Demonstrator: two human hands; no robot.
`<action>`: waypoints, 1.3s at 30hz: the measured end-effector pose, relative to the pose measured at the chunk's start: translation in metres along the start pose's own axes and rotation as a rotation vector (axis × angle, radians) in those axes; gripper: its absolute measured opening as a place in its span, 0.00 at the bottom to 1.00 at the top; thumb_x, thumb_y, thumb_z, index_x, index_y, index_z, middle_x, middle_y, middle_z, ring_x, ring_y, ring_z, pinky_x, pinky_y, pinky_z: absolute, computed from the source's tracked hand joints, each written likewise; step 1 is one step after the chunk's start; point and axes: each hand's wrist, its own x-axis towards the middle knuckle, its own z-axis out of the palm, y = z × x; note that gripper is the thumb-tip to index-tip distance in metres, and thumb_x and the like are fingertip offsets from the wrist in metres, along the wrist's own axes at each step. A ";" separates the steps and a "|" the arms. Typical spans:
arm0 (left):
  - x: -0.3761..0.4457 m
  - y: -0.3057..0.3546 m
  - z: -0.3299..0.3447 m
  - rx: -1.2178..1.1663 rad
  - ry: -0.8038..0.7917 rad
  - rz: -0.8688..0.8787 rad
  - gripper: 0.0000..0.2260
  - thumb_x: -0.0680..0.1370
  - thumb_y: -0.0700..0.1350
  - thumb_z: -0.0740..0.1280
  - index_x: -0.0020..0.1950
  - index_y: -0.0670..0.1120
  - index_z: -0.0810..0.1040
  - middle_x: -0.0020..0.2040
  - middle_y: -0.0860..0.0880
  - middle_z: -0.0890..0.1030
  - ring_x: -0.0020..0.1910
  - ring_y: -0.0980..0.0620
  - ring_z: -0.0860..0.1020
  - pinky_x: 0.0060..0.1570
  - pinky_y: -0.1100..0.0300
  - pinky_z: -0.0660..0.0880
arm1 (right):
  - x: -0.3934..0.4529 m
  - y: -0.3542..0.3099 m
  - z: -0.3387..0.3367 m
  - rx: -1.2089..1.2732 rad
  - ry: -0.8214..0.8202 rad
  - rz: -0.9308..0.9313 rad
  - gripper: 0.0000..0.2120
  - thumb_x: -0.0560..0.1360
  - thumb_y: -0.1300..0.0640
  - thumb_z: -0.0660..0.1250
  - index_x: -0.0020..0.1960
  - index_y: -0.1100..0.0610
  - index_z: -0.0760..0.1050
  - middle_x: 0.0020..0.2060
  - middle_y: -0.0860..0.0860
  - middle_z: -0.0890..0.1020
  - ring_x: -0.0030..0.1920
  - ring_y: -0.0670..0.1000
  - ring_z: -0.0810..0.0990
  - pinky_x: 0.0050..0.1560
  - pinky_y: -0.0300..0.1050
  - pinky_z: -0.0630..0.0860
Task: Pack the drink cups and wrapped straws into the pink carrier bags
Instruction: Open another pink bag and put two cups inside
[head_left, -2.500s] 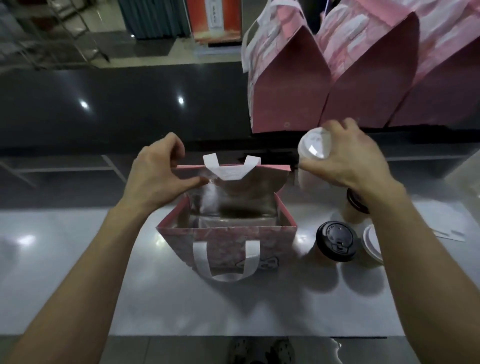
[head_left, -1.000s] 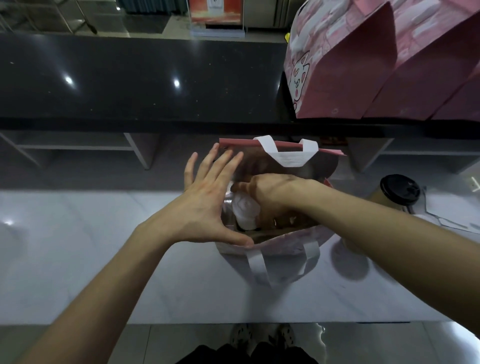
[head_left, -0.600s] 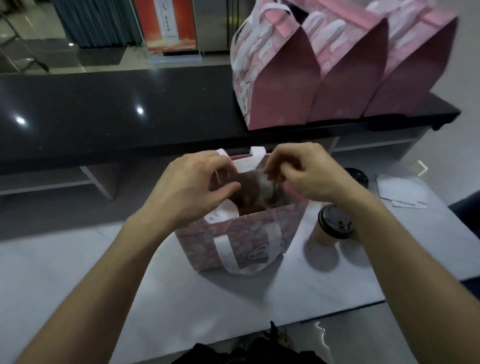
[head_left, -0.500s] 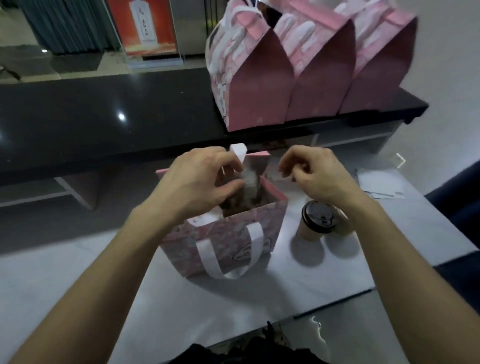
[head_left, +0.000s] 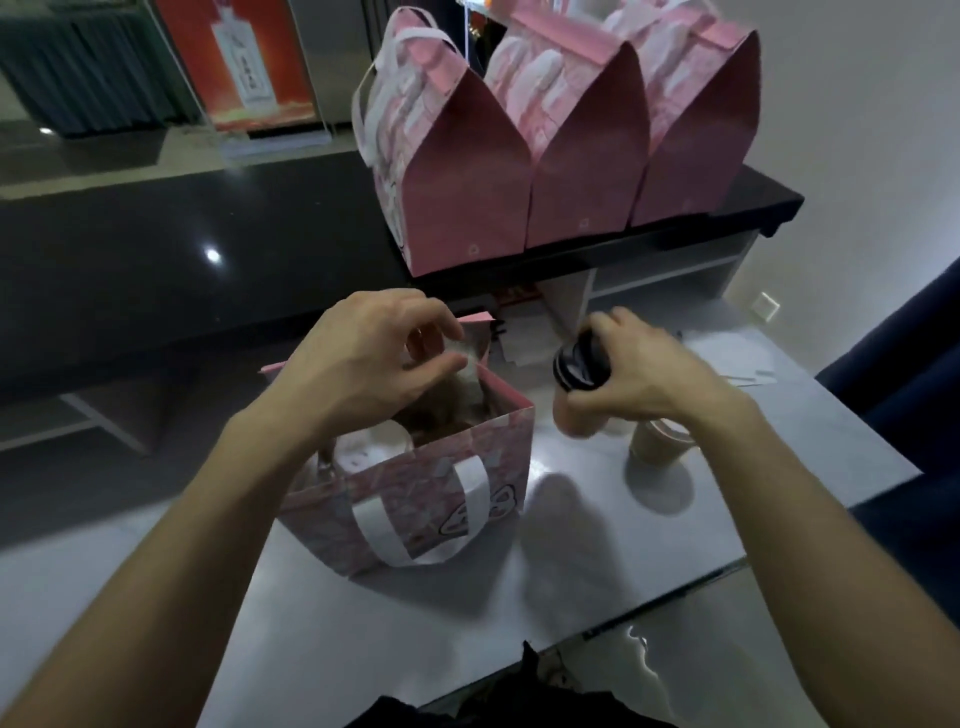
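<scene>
Left hand (head_left: 371, 358) pinching the far edge of the bag (head_left: 441, 483), probably to keep the mouth wide beside the white cup (head_left: 371, 449) inside. Right hand (head_left: 641, 371) wrapped around the black-lidded cup (head_left: 579, 384), lifted off the table (head_left: 571, 545), likely for going in next.

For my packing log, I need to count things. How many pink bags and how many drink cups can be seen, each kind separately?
Pink carrier bags: 4, the open bag on the table and three closed bags on the black counter.
Drink cups: 3, a white-lidded cup in the open bag, a black-lidded cup gripped by the right hand, a third cup on the table.
Total: 7.
</scene>
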 end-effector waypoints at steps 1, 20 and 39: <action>-0.005 -0.003 -0.005 -0.020 0.013 -0.013 0.12 0.79 0.58 0.73 0.58 0.53 0.86 0.48 0.57 0.83 0.47 0.59 0.81 0.47 0.56 0.81 | 0.000 -0.008 -0.018 0.057 0.108 -0.034 0.40 0.61 0.26 0.70 0.67 0.46 0.70 0.55 0.47 0.73 0.52 0.54 0.78 0.52 0.51 0.77; -0.068 -0.069 0.000 0.192 -0.278 -0.253 0.67 0.63 0.84 0.65 0.90 0.50 0.44 0.90 0.51 0.45 0.87 0.55 0.36 0.83 0.44 0.29 | 0.031 -0.136 -0.056 0.145 -0.194 -0.527 0.44 0.62 0.22 0.76 0.73 0.35 0.69 0.59 0.42 0.75 0.60 0.49 0.77 0.60 0.47 0.79; -0.076 -0.074 0.022 0.198 -0.316 -0.189 0.73 0.58 0.89 0.61 0.87 0.53 0.29 0.86 0.47 0.27 0.83 0.50 0.22 0.78 0.34 0.22 | 0.064 -0.171 0.010 -0.580 -0.305 -0.567 0.44 0.71 0.43 0.81 0.80 0.49 0.65 0.61 0.52 0.79 0.56 0.55 0.81 0.52 0.50 0.83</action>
